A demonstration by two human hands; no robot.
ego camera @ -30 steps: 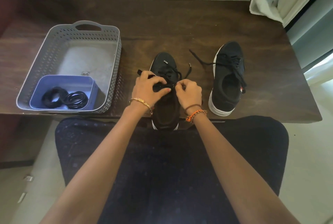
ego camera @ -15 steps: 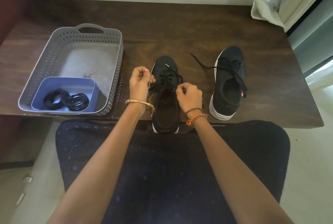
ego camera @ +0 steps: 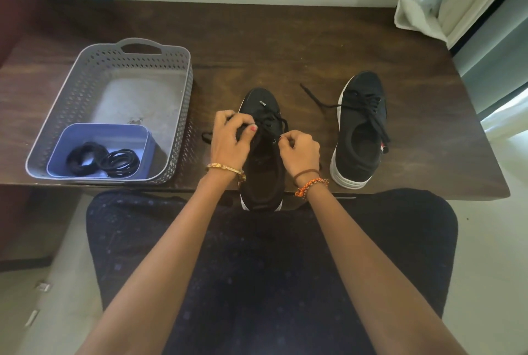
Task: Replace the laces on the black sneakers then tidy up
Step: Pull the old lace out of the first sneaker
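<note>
Fingers (ego camera: pixel 243 123) of the left hand (ego camera: pixel 228 140) are curled and pinch a run of black lace (ego camera: pixel 274 122) at the left side of the near sneaker (ego camera: pixel 264 154), while the right hand (ego camera: pixel 300 149) is curled with thumb and forefinger closed at an eyelet on the shoe's right side; whether those fingertips hold the lace tip or only the eyelet edge is too small to tell. This sneaker stands at the front edge of the table (ego camera: pixel 285 40), toe pointing away from the person, heel overhanging toward the lap. A loose lace end (ego camera: pixel 207 137) trails on the table just left of the left hand. The step in hand appears to be working the lace through the upper eyelets. To do it well, the person should keep tension even on both sides, draw the lace straight along the eyelet axis, and steady the shoe so that it does not slip off the edge. The second sneaker (ego camera: pixel 360 132) stands to the right, laced but untied, one end lying loose on the table. A grey perforated basket (ego camera: pixel 177 75) at the left holds a blue tray (ego camera: pixel 85 129) containing coiled black laces (ego camera: pixel 104 159).
</note>
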